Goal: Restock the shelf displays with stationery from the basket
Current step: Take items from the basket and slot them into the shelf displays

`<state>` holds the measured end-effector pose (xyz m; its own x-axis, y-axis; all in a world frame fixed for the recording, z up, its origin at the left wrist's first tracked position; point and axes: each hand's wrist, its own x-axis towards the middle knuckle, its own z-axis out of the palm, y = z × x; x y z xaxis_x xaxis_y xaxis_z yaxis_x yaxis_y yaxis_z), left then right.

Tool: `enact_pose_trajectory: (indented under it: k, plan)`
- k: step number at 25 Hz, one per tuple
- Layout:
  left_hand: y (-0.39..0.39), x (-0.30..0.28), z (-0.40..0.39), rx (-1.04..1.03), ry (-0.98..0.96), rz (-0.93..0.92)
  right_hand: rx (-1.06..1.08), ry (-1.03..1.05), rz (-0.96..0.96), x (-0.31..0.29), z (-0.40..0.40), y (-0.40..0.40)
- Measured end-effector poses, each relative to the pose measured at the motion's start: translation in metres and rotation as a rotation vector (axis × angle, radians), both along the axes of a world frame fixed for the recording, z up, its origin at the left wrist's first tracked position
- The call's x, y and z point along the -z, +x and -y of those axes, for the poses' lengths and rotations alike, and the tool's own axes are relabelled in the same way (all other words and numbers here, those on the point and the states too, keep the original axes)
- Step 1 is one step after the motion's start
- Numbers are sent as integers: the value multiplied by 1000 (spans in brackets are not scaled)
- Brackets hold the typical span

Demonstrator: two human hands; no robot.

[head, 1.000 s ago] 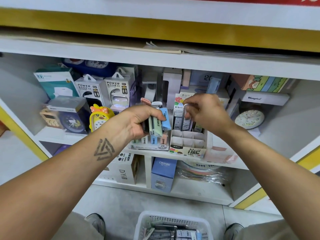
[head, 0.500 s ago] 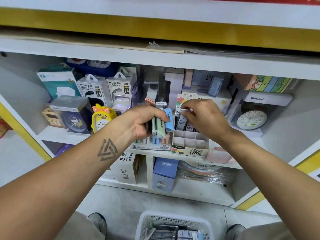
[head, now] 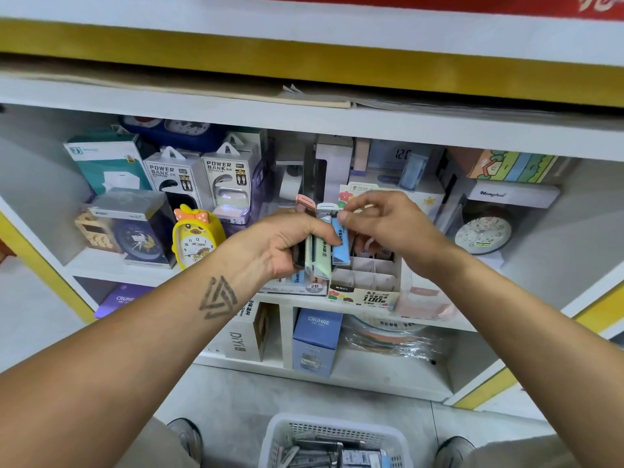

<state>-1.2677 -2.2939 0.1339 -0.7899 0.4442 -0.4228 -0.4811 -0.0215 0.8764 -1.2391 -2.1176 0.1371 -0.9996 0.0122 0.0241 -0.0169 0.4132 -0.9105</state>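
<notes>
Stock check, all places taken from the divided box [head: 366, 278] on the middle shelf

Left hand [head: 283, 246]: you hold it closed around a fan of slim cases [head: 319, 255], just left of the box and at its height. Likely reason: a bundle kept beside the slots lets you feed them one at a time without going back down

Blue case [head: 339, 241]: outermost in the fan, the one nearest the box, so it probably goes in next

Right hand [head: 388, 224]: above the box, your thumb and forefinger drawn narrow at the top of the blue case. Whether you already grip it or only touch it, I cannot tell

Divided box: front cells look empty, back cells hold stock, partly hidden by your right hand. Its label faces out toward the buyer

2B tray [head: 304, 288]: touching the box on its left, under your left hand, holding similar pastel cases

Basket [head: 332, 440]: on the floor well below the box, between your shoes, with more packs inside. It is set where either hand can drop to it

Duck clock [head: 197, 236]: farther left of the box, not part of this job
</notes>
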Motion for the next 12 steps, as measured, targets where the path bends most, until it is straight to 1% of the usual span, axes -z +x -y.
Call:
enact_pose_trajectory:
  k: [1,3,6,7,8,10,12]
  plan:
    - [2,-1,-2,12,8,5,-27,-60,94,-1,2,3]
    - [3,-1,-3,20,24,23,-9,-143,159,-3,5,7]
    - [-1,-3,4,-35,58,55,115,-255,75,-9,1,3]
    - [-4,-4,9,-70,54,61,110,-261,51,-12,-2,3]
    - [-7,-5,14,-102,45,69,73,-235,34,-12,-3,3]
    - [-13,-8,26,-150,33,85,-14,-106,-7,-9,-1,5]
    - [-17,-11,37,-182,24,87,-39,19,-45,-5,6,5]
